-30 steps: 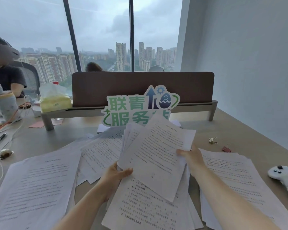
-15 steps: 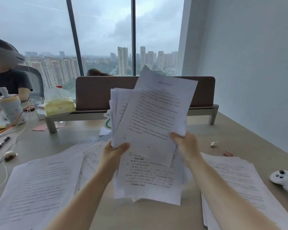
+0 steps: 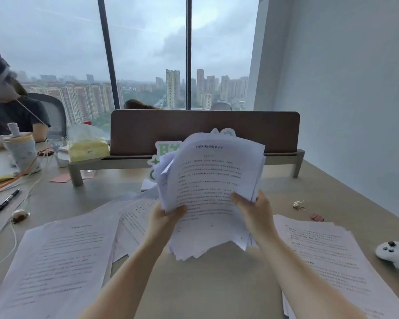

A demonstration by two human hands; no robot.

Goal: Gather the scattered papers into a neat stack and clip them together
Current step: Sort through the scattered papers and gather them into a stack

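Both hands hold a loose bundle of papers [image 3: 207,187] upright above the tabletop [image 3: 207,284], sheets uneven at the bottom. The left hand [image 3: 165,221] grips its lower left edge, thumb on the front; the right hand [image 3: 255,209] pinches the right edge. More sheets [image 3: 55,268] lie left, another pile [image 3: 327,256] right, with binder clips [image 3: 298,204] far right.

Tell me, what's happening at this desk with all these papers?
A person is gathering printed sheets. Both hands, the left hand and the right hand, grip an uneven bundle of white printed papers held up above the beige desk. More loose printed sheets lie on the desk at either side. A small gold binder clip and a red clip sit unused to the right.
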